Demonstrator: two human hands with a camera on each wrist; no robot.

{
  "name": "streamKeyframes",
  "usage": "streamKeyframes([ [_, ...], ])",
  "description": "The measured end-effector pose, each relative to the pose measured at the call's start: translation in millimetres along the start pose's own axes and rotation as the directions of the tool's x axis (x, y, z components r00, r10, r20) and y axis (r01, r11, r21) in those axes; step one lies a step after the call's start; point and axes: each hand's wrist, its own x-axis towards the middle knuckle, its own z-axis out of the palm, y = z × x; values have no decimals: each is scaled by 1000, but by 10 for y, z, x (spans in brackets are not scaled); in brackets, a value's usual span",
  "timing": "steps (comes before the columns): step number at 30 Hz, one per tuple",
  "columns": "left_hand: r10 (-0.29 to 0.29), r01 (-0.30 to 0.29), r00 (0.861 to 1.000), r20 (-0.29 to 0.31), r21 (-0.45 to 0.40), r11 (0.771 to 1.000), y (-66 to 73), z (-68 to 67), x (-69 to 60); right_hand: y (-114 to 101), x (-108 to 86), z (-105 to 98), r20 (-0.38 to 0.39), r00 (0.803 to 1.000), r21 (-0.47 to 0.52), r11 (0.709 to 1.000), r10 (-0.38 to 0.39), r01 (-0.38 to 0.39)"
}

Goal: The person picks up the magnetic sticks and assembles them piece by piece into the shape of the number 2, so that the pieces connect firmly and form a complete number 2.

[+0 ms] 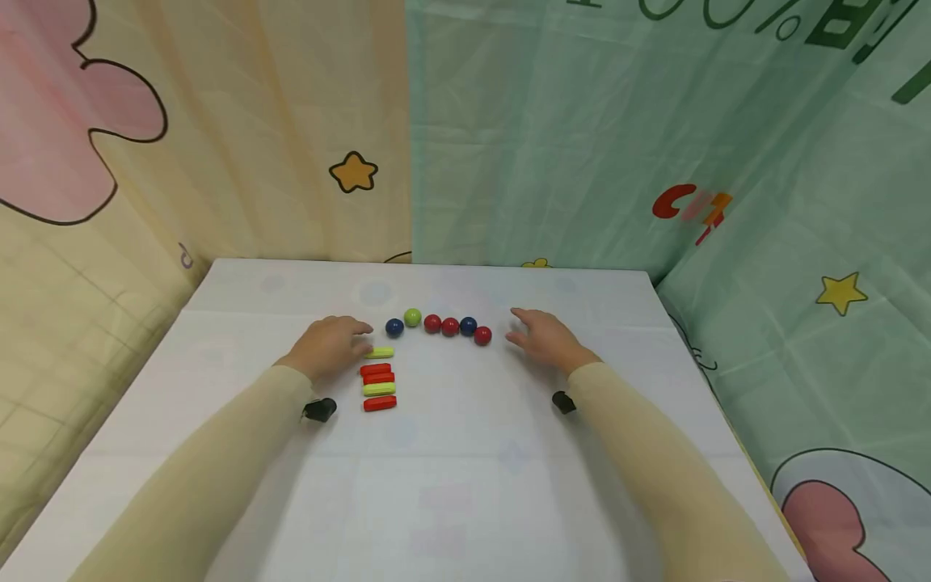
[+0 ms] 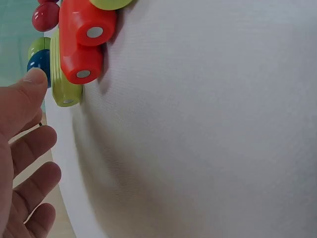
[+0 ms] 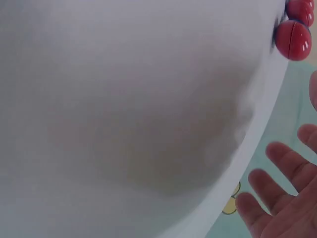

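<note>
Several balls form a curved row on the white table: a blue ball (image 1: 394,327) at the left end, a green ball (image 1: 412,317), then red and blue ones up to a red ball (image 1: 482,335). Below the row's left end lie stacked sticks, among them a yellow-green stick (image 1: 379,389) and a red stick (image 1: 380,403). My left hand (image 1: 329,346) is just left of the blue ball and top stick, fingers apart and holding nothing; whether it touches the stick I cannot tell. My right hand (image 1: 544,336), fingers spread and empty, is right of the last red ball (image 3: 293,40).
The white table (image 1: 451,501) reaches to patterned curtains at the back and sides. A black wrist device (image 1: 319,410) hangs under the left sleeve, and another (image 1: 563,402) is under the right one.
</note>
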Motion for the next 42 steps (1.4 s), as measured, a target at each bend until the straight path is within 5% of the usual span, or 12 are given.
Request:
streamKeyframes([
  [15, 18, -17, 1000, 17, -68, 998, 15, 86, -12, -347, 200, 138, 28, 999, 71, 997, -22, 20],
  [42, -23, 27, 999, 49, -75, 997, 75, 134, 14, -242, 177, 182, 44, 998, 133, 990, 50, -55],
])
